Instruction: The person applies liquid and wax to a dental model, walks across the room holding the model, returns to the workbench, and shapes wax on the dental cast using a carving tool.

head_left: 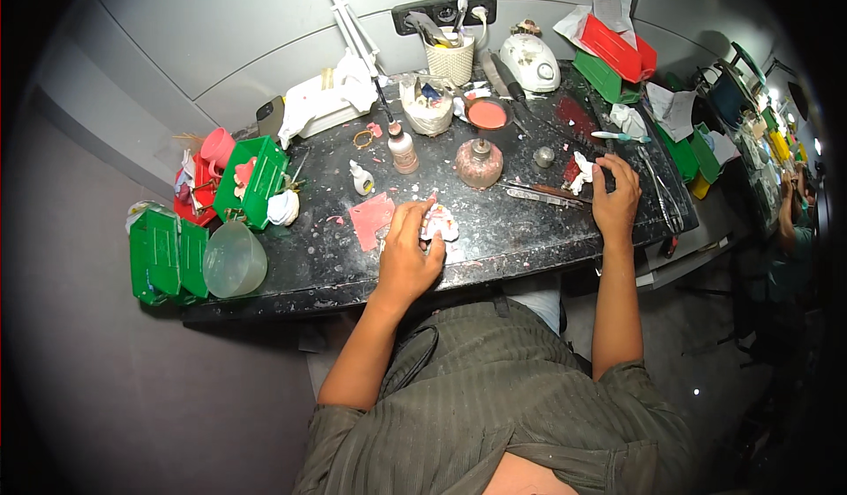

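Left hand [410, 252] gripped a cast [444, 223] near the surface's [520, 246] front edge; right hand [619, 197] was beside tissue [580, 174], grip unclear.

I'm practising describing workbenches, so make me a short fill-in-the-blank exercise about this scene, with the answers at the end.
1. The bare left hand touches a pink-and-white molded piece, and the flat pink sheet lies to that hand's ____.
2. The crumpled scrap at the bare right hand is coloured ____.
3. The white rounded machine stands to the ____ of the cream woven basket.
4. The plastic bin directly left of the translucent round bowl is coloured ____.

Answers: left; white; right; green.
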Action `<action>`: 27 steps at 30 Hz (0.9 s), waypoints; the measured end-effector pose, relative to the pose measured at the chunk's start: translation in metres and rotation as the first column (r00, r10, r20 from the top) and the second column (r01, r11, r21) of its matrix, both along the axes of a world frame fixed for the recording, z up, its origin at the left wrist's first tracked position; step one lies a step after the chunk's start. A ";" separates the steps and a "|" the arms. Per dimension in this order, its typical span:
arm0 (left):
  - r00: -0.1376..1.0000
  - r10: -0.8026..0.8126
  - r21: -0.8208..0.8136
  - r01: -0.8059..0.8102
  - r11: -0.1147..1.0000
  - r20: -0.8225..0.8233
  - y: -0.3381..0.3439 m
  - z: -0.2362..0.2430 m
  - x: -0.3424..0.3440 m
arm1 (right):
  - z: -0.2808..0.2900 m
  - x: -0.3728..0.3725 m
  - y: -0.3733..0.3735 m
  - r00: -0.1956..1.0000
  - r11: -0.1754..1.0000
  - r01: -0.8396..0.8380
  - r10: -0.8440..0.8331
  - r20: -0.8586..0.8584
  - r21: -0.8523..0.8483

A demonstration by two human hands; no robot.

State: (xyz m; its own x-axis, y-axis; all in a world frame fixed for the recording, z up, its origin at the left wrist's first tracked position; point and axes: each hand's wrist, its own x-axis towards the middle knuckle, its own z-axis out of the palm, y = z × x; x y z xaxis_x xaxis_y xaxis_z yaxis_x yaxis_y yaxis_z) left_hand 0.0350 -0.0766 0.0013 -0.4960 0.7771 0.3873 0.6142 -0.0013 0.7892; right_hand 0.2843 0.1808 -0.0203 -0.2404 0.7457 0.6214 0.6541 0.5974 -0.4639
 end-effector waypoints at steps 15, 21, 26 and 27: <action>0.993 0.055 0.061 -0.049 0.997 -0.103 -0.002 -0.013 -0.009 | 0.005 -0.013 -0.005 0.988 0.995 -0.071 0.080 -0.135 0.069; 0.983 0.056 0.105 -0.038 0.994 -0.175 -0.001 -0.020 -0.014 | 0.061 -0.075 -0.022 0.858 0.899 -0.437 0.409 -0.311 -0.022; 0.993 0.026 0.088 -0.016 0.996 -0.115 -0.001 -0.019 -0.014 | 0.068 -0.127 0.016 0.847 0.763 -0.523 0.416 -0.331 -0.380; 0.992 0.024 0.112 -0.010 0.994 -0.123 -0.001 -0.018 -0.013 | 0.067 -0.132 0.022 0.844 0.763 -0.528 0.422 -0.332 -0.371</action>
